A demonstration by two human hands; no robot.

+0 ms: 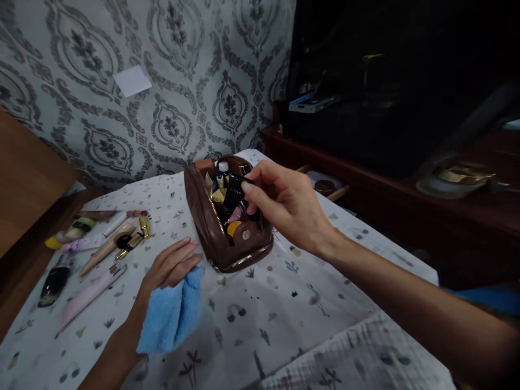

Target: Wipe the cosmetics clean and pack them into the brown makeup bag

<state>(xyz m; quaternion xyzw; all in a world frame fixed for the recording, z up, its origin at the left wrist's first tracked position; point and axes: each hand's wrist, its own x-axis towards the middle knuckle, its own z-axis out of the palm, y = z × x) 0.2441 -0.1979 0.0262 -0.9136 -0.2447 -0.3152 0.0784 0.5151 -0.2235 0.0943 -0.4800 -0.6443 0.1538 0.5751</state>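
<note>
A brown cosmetic bag (203,222) lies unzipped on the patterned cloth, filled with small bottles and tubes. Over its opening, my right hand (286,203) pinches the end of a black tube (233,192) between thumb and fingers. The tube's lower part is among the other contents, including a white-capped bottle (223,168) and a round yellow item (234,228). To the left of the bag, my left hand (173,262) holds a blue cloth (173,311) that hangs under its fingers; the thumb is hidden.
Tubes and makeup lie at the left: a pink tube (87,295), a beige tube (108,249), a dark glass bottle (56,283) and a small gold-capped piece (144,226). A dark wooden stand (365,200) with a large black screen (385,81) borders the right.
</note>
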